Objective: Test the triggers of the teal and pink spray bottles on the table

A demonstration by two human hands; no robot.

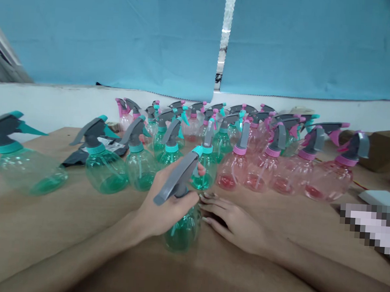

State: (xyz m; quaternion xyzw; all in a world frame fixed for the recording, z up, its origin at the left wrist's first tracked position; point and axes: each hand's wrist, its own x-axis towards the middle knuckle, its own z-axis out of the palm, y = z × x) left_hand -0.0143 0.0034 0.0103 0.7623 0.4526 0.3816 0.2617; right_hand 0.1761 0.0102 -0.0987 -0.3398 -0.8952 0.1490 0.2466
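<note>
My left hand [165, 203] is wrapped round the grey trigger head of a green see-through spray bottle [182, 231] that stands on the brown table [38, 229] just in front of me. A fingertip rests at the teal nozzle. My right hand [235, 221] lies beside the bottle with its fingers stretched out flat, the fingertips touching the bottle's side.
Behind the hands stand several green spray bottles [105, 171] at left and several pink ones [266, 168] at right. One green bottle [28, 169] stands apart at far left. A cardboard box [384, 151] and white packets [381, 198] lie at right. Blue sheeting hangs behind.
</note>
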